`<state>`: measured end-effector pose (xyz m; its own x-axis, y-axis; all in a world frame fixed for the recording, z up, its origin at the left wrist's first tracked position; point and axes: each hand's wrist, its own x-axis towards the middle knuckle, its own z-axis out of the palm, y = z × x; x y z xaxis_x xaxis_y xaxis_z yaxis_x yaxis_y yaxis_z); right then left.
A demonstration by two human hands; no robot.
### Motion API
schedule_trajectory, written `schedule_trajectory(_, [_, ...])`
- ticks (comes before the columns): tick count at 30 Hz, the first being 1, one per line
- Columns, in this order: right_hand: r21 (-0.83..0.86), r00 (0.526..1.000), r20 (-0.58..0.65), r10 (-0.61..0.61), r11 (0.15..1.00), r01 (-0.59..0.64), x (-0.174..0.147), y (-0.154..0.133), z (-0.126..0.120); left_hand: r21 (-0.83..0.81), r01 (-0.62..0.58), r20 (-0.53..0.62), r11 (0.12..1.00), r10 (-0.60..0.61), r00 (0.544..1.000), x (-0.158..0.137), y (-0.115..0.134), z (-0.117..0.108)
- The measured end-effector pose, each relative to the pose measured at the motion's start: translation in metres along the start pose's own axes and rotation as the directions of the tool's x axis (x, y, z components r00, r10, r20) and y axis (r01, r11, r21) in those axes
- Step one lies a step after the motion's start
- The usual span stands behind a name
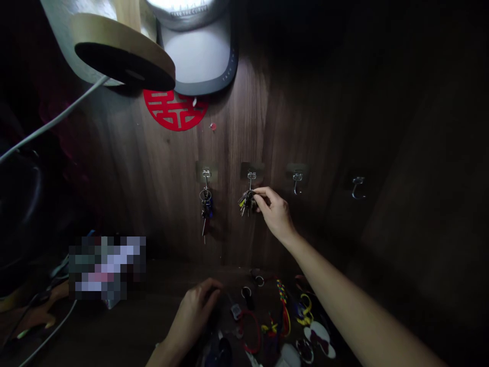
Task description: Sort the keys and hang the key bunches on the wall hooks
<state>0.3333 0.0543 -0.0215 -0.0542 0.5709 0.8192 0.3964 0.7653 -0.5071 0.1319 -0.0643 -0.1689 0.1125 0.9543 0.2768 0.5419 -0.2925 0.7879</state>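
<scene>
My right hand (275,211) pinches a bunch of keys (246,201) at the second metal hook (251,175) on the wooden panel. The keys hang right below that hook, and a yellow piece shows among them. To their left, another key bunch (206,204) with a ring and a blue part hangs from the first hook (207,174). Low down, my left hand (194,308) is by the dark surface, its fingers loosely bent and apart, with nothing visible in it. Beside it lie a small tag (236,311) and a red loop (252,331).
Two more hooks, a third (297,177) and a fourth (358,181), are bare. A cap (198,56), a round lamp base (122,46) with a white cable (57,120), and a red paper cutout (178,112) are above. Colourful cords (283,306) and rings (260,281) lie below.
</scene>
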Motion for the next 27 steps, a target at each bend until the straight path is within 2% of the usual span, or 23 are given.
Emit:
schedule_trajectory(5, [0.136, 0.993, -0.001, 0.12, 0.984, -0.119, -0.022, 0.007, 0.0, 0.031, 0.002, -0.007, 1.0, -0.002, 1.0, 0.001, -0.004, -0.005])
schedule_trajectory(9, [0.149, 0.982, 0.047, 0.183, 0.971, -0.188, -0.045, 0.012, -0.004, 0.059, -0.002, -0.052, 0.998, 0.005, 0.999, 0.002, -0.009, -0.01])
schedule_trajectory(15, [0.144, 0.945, 0.149, 0.29, 0.94, -0.311, -0.089, 0.021, -0.008, 0.135, 0.016, -0.048, 0.991, -0.01, 0.999, 0.006, -0.018, -0.02])
schedule_trajectory(21, [0.038, 0.859, 0.343, 0.38, 0.908, -0.417, -0.142, 0.023, -0.014, 0.186, 0.034, -0.003, 0.982, -0.034, 0.999, 0.006, -0.021, -0.028])
schedule_trajectory(27, [-0.108, 0.736, 0.544, 0.403, 0.903, -0.416, -0.184, 0.013, -0.024, 0.197, 0.074, 0.069, 0.978, -0.089, 0.994, 0.005, -0.022, -0.033])
